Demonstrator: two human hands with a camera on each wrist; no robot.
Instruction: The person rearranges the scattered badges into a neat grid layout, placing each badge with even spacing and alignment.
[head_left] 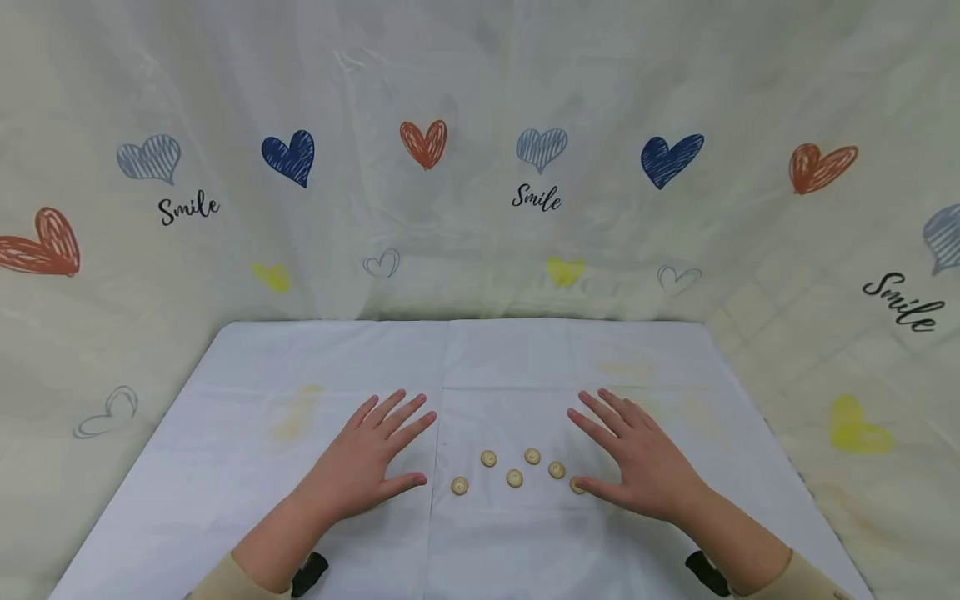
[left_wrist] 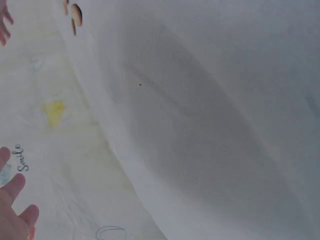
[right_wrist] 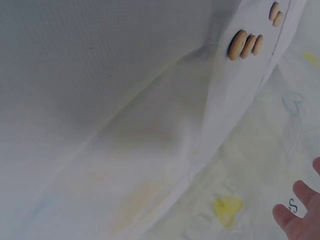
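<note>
Hands flat and open on the white-clothed desk [head_left: 300, 367]: left hand [head_left: 367, 467] and right hand [head_left: 637, 462] flank six small round beige buttons [head_left: 514, 477]; the right thumb touches the nearest one, so picking up apparently not yet begun.

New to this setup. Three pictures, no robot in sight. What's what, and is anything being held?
No machine here: a person works with two bare hands. The big picture comes from a camera worn on the head, looking down at a table under a white cloth, with a heart-printed curtain behind. The left hand and the right hand lie flat on the cloth with fingers spread. Between them lie six small tan buttons; the right thumb touches the one nearest it. Nothing is held.

The other two pictures come from cameras worn on each wrist, so they look tilted and very close. Each shows mostly white cloth. The left wrist view catches fingertips at its edge; the right wrist view shows some buttons edge-on and fingertips.
</note>
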